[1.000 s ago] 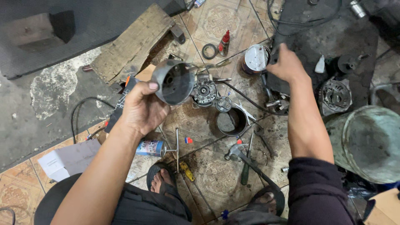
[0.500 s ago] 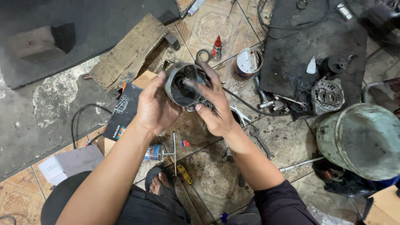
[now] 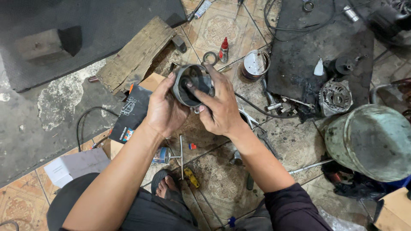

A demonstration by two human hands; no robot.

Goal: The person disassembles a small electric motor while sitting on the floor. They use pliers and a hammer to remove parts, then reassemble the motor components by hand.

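A person squats on a patterned tile floor [image 3: 222, 184], one sandalled foot [image 3: 165, 188] showing between the knees, and holds a round metal motor housing [image 3: 191, 85] at chest height over the clutter. The left hand [image 3: 165, 109] cups the housing from below and behind, its fingers curled round the outer wall so the open mouth tilts up toward the eyes. The right hand [image 3: 220, 109] meets it from the other side, the forefinger and thumb reaching past the rim into the hollow while the other fingers brace against the edge, a hold that steadies the part and leaves the inside open to view.

Just below the hands lie a T-handled wrench [image 3: 181, 149], a small blue can [image 3: 162, 155] and a yellow-handled screwdriver [image 3: 192, 177], all within reach of either arm. To the left, a dark printed carton [image 3: 132, 113] rests on flattened cardboard, with a black cable [image 3: 87, 117] looping off toward white papers [image 3: 77, 164].

Farther out, a weathered wooden plank [image 3: 137, 53] lies at a slant beside a dark mat [image 3: 64, 47]. A red-capped bottle [image 3: 223, 50], a metal ring [image 3: 210, 57] and an open tin [image 3: 255, 64] sit beyond the housing. On the right, an oil-stained black sheet [image 3: 299, 51] carries an alternator [image 3: 336, 98] and loose parts, and a dull green metal drum [image 3: 370, 141] lies on its side. The floor is grimy, with a patch of bare, flaking concrete [image 3: 60, 98] at the left.
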